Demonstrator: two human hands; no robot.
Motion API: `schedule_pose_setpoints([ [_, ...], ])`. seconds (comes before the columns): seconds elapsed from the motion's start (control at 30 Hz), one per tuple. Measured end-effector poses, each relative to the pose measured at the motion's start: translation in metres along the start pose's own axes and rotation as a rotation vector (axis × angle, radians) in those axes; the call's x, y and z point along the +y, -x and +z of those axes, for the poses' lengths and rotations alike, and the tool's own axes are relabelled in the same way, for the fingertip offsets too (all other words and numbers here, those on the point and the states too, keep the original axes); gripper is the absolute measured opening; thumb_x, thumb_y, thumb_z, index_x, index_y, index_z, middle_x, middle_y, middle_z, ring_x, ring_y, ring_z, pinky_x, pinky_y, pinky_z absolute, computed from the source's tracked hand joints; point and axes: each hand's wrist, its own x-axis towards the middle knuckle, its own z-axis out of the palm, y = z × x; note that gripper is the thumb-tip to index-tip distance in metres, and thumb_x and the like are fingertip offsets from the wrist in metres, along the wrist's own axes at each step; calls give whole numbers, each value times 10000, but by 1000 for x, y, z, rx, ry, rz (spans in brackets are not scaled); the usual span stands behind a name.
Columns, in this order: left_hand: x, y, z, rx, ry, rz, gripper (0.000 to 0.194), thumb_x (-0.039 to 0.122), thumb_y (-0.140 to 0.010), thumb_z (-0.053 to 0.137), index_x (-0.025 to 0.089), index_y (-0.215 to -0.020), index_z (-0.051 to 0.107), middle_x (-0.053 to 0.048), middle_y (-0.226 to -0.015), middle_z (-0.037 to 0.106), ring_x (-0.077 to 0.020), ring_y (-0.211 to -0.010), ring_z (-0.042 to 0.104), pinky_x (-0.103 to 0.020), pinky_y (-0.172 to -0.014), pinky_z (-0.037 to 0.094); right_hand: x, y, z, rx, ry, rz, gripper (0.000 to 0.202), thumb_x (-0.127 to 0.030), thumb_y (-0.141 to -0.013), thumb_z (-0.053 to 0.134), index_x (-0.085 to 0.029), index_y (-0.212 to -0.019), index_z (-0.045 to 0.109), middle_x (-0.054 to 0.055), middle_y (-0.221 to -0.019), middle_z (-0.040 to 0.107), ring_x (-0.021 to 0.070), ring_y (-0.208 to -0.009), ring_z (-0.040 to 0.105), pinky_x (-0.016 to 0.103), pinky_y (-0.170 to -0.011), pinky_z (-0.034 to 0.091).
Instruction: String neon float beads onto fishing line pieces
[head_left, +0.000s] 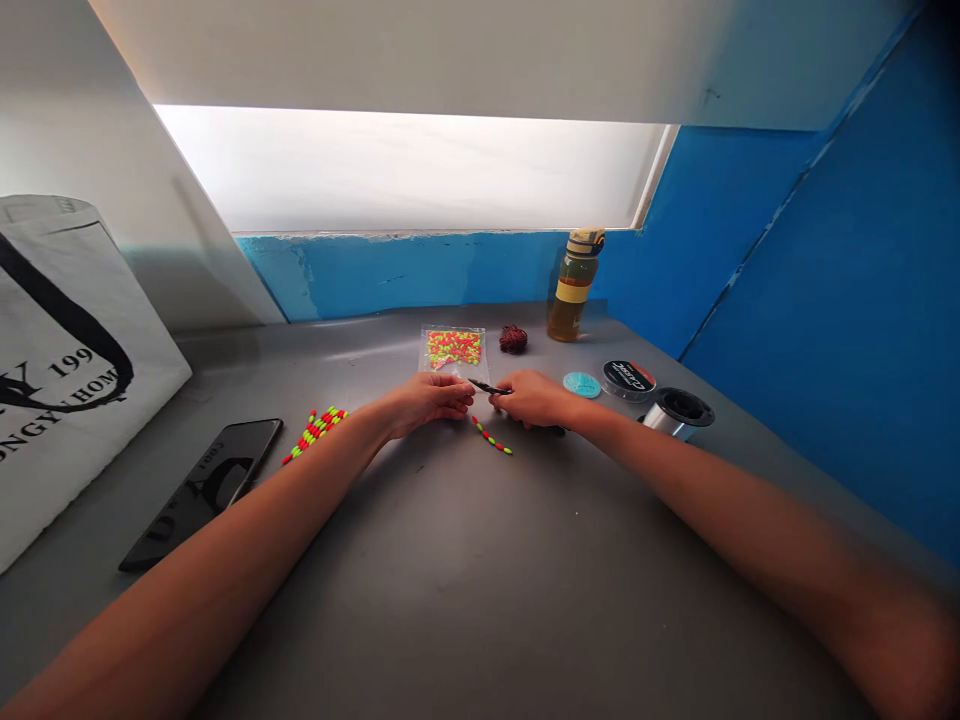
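Observation:
My left hand (435,402) is closed in a pinch at the middle of the table; whatever thin thing its fingertips hold is too small to make out. Black scissors (489,387) are gripped in my right hand (534,398), their blades pointing left at the left fingertips. Just below both hands lies a short strand of red and yellow-green beads (493,438). Beyond the left hand is a clear plastic bag of loose beads (454,348). More finished-looking bead strands (319,432) lie together left of my left forearm, which partly hides them.
On the grey table (480,580), a phone (206,490) and a white bag (67,350) are at left. A dark red thread ball (514,339) and a bottle (576,290) stand at the back. A blue disc (582,385), a round case (628,379) and a line spool (675,412) sit right.

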Motion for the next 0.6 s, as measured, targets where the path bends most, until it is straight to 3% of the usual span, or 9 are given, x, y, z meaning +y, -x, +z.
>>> schedule_pose_setpoints([
  [0.3, -1, 0, -1, -11, 2, -4, 367, 411, -678, 849, 118, -862, 725, -72, -882, 687, -136, -787, 615, -307, -825, 496, 1, -3, 0, -21, -2, 20, 235, -337, -897, 501, -173, -835, 657, 44, -706, 689, 128, -465, 584, 245, -463, 357],
  [0.47, -3, 0, 2, -13, -126, 2, 348, 418, -679, 844, 123, -822, 727, -56, -805, 692, -134, -740, 615, -299, -794, 481, 0, -4, -6, -60, -171, 37, 194, -310, -896, 520, -157, -853, 631, 42, -686, 655, 126, -452, 579, 239, -464, 406],
  [0.6, -7, -1, 1, -21, -139, 22, 361, 438, -693, 827, 135, -869, 741, -71, -863, 711, -147, -768, 625, -306, -808, 479, 0, -3, -9, -78, -256, 55, 159, -293, -882, 541, -158, -849, 619, 20, -650, 616, 118, -436, 559, 229, -440, 416],
])
